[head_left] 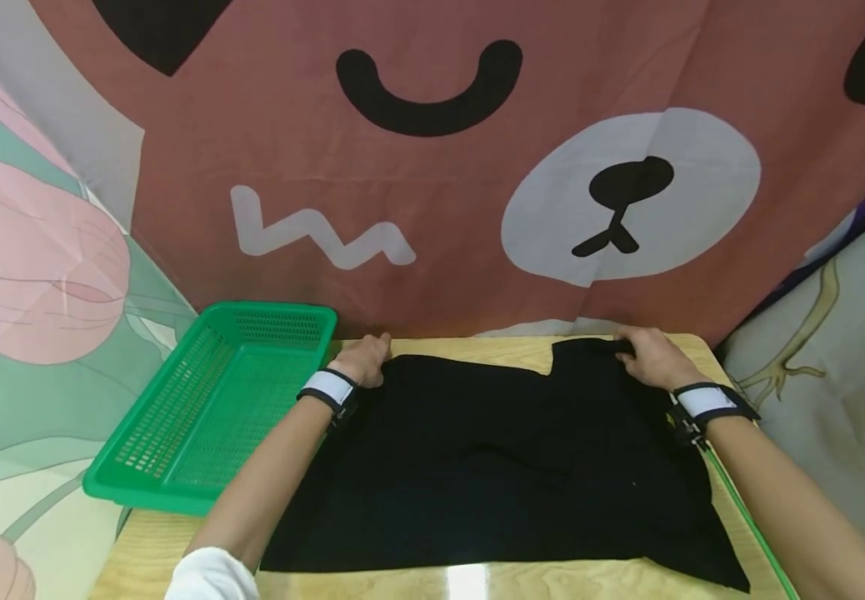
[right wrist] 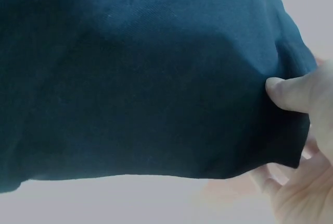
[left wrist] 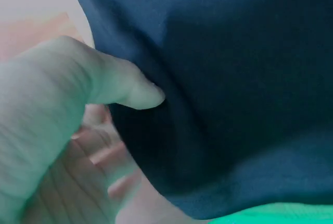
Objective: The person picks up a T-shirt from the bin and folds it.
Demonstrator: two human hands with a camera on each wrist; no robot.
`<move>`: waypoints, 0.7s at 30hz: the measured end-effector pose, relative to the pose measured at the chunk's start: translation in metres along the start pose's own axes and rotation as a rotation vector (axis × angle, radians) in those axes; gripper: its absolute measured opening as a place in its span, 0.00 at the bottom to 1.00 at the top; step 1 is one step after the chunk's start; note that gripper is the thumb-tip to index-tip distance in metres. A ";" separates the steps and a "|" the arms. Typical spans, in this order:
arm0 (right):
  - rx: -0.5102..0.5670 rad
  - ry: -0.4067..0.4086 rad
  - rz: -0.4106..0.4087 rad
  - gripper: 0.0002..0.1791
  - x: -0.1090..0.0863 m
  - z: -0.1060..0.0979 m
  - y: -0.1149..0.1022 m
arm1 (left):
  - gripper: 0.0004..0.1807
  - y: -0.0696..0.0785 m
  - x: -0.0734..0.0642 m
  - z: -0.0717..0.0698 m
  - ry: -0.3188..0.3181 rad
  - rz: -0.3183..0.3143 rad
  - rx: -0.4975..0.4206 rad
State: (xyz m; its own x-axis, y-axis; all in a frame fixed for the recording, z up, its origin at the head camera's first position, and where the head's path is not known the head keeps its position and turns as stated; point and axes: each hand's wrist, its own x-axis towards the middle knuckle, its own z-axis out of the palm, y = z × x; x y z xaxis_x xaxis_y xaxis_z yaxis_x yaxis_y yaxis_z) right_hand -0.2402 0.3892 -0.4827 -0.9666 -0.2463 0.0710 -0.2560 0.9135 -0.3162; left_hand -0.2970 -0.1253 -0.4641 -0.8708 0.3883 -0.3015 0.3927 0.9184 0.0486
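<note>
A black T-shirt (head_left: 492,467) is spread sideways over the wooden table, with a short sleeve jutting out at its far right. At the shirt's far left corner, my left hand (head_left: 363,360) pinches the edge. In the left wrist view the thumb (left wrist: 138,91) lies on top of the cloth and the other fingers are partly hidden beneath it. My right hand (head_left: 656,358) pinches the sleeve's far right corner, thumb (right wrist: 289,92) above and fingers behind the fabric. A slight wrinkle crosses the shirt's middle.
A green plastic basket (head_left: 211,496) with perforated sides stands left of the shirt, close beside my left forearm. Behind the wooden table (head_left: 545,575) hangs a brown cloth (head_left: 432,175) with a bear face. A green cord (head_left: 751,521) runs along the right forearm.
</note>
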 end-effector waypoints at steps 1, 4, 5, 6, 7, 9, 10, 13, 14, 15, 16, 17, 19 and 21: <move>0.006 0.005 -0.008 0.11 0.000 -0.002 -0.001 | 0.22 -0.002 -0.001 0.000 -0.005 0.000 -0.022; 0.034 0.014 -0.019 0.10 -0.001 -0.007 -0.003 | 0.22 -0.006 -0.005 -0.001 -0.024 -0.004 -0.036; 0.045 0.015 -0.021 0.09 -0.002 -0.008 -0.003 | 0.21 -0.007 -0.006 -0.002 -0.027 -0.004 -0.028; 0.056 0.017 -0.021 0.09 -0.002 -0.009 -0.003 | 0.20 -0.008 -0.008 -0.002 -0.026 -0.004 -0.012; 0.072 0.020 -0.017 0.09 -0.003 -0.011 -0.004 | 0.19 -0.009 -0.009 -0.002 -0.022 -0.002 0.008; 0.089 0.039 -0.020 0.09 -0.005 -0.013 -0.004 | 0.14 -0.010 -0.013 -0.004 -0.005 0.005 0.066; 0.092 0.052 -0.025 0.10 -0.006 -0.015 -0.004 | 0.11 -0.011 -0.015 -0.005 0.009 0.010 0.092; 0.130 0.066 -0.024 0.11 -0.013 -0.022 -0.003 | 0.04 -0.011 -0.024 -0.007 0.071 0.053 0.172; 0.134 0.073 -0.025 0.11 -0.016 -0.025 -0.002 | 0.05 -0.011 -0.028 -0.008 0.096 0.076 0.201; 0.145 0.080 -0.026 0.11 -0.019 -0.028 -0.003 | 0.07 -0.012 -0.033 -0.008 0.118 0.097 0.223; 0.153 0.091 -0.031 0.11 -0.022 -0.030 -0.003 | 0.09 -0.012 -0.037 -0.008 0.137 0.118 0.243; 0.163 0.101 -0.040 0.12 -0.026 -0.033 -0.003 | 0.11 -0.012 -0.042 -0.008 0.151 0.136 0.266; 0.160 0.141 -0.076 0.12 -0.034 -0.037 -0.005 | 0.13 -0.013 -0.051 -0.006 0.172 0.162 0.302; 0.165 0.169 -0.118 0.13 -0.042 -0.041 -0.008 | 0.15 -0.013 -0.060 -0.004 0.173 0.169 0.330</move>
State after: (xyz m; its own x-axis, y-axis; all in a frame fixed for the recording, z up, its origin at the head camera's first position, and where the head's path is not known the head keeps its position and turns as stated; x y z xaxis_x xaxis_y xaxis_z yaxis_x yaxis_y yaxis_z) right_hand -0.1977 0.4060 -0.4447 -0.9223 -0.2773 0.2693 -0.3746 0.8130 -0.4457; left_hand -0.2512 -0.1601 -0.4428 -0.8117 0.5647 -0.1496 0.5839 0.7777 -0.2330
